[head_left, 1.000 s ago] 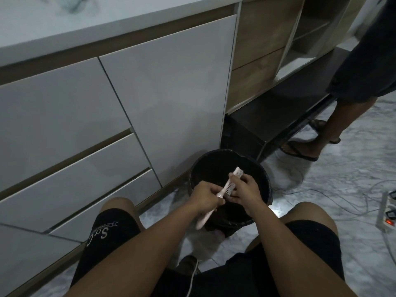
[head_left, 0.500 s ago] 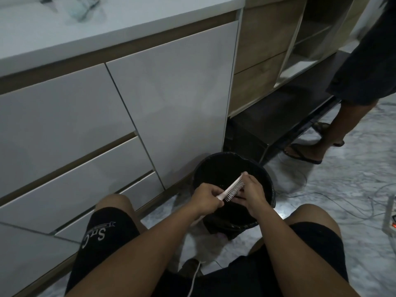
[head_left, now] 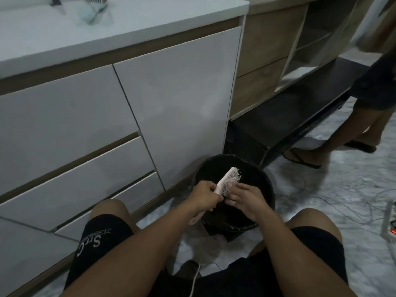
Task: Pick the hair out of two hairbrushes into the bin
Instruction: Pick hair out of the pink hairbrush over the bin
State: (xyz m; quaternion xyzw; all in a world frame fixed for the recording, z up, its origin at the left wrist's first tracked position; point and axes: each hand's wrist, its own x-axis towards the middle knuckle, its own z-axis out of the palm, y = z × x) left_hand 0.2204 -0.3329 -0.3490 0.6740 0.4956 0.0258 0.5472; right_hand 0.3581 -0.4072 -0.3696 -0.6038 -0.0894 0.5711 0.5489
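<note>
White cabinet (head_left: 175, 99) behind, marble floor (head_left: 342, 200) below. Over black bin (head_left: 265, 185): left hand (head_left: 204, 195) fisted round pink hairbrush (head_left: 229, 179) handle, right hand (head_left: 246, 199) loosely open, fingertips at bristles. Since half a second back, brush tilted more upright, bristles turned toward right hand.

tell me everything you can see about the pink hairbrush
The hairbrush is pale pink and looks like plastic, with an oval paddle head set with many thin pale pins. It is held tilted over the open black bin, head pointing up and away, pin side facing right. The left hand wraps the handle, hiding most of it. The right hand has its fingertips against the pins near the lower part of the head. Whether hair is caught in the pins is too small to tell.
</note>
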